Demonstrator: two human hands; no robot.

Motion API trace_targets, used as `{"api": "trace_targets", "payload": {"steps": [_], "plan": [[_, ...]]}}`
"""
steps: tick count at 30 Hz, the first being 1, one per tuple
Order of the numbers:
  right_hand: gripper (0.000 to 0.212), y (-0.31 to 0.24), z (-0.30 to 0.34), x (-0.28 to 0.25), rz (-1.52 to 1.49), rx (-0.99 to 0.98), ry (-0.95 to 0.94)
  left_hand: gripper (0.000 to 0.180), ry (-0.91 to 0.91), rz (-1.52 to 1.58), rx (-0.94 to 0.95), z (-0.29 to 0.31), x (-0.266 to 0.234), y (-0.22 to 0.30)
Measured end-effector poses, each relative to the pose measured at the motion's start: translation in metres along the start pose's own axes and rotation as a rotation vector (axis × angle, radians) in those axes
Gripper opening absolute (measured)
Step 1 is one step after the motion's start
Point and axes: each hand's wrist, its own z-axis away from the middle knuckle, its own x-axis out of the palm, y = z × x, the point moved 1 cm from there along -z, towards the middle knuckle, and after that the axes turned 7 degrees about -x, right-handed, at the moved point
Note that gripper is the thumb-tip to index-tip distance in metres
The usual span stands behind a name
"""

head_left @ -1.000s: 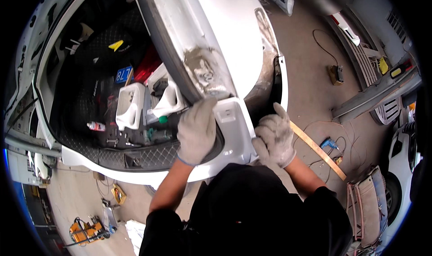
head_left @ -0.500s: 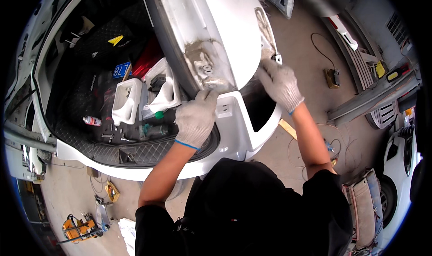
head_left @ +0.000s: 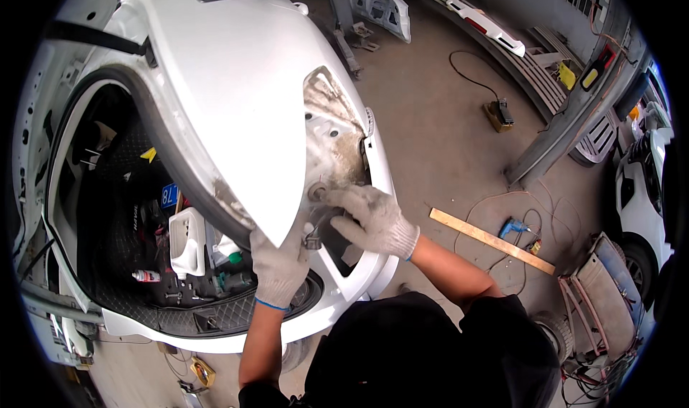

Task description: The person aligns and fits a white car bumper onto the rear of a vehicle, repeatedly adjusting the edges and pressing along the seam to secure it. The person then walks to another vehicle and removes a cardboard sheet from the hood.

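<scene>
Both my hands wear pale knit gloves and work at the rear corner of a white car [head_left: 215,106]. My right hand [head_left: 377,221] reaches into the lamp recess [head_left: 337,157], where bare metal is dirty. Its stretched fingertips touch a round grey grommet [head_left: 317,191], and its thumb stands apart. Below the pointed tip of the white body panel is my left hand [head_left: 278,272], close against the body. Its fingertips are partly hidden, so its grip does not show. A small dark connector [head_left: 312,241] hangs beside it, between the two hands.
In the open boot lie a white plastic tray [head_left: 188,239], a spray can [head_left: 146,275] and small tools. A wooden strip [head_left: 491,240] and a blue drill [head_left: 514,227] with cables lie on the floor at right. A grey post [head_left: 552,135] rises beyond them.
The view has swung to the right around the car's corner. My right hand has moved down into the recess, to the grommet; my left hand is now under the panel's tip.
</scene>
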Motion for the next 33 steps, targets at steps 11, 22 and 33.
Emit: {"api": "trace_targets", "payload": {"steps": [11, 22, 33], "plan": [[0.041, 0.036, -0.002, -0.012, -0.099, -0.158, -0.080, 0.044, -0.178, 0.519, -0.120, -0.009, -0.003, 0.004], [0.033, 0.256, -0.079, -0.029, -0.350, 0.473, 0.487, 0.017, -0.063, 0.324, -0.673, -0.014, 0.007, 0.044], [0.048, 0.434, -0.061, 0.085, -0.141, 0.839, 0.258, 0.053, -0.229, -0.006, -0.296, -0.083, 0.031, 0.137]]}}
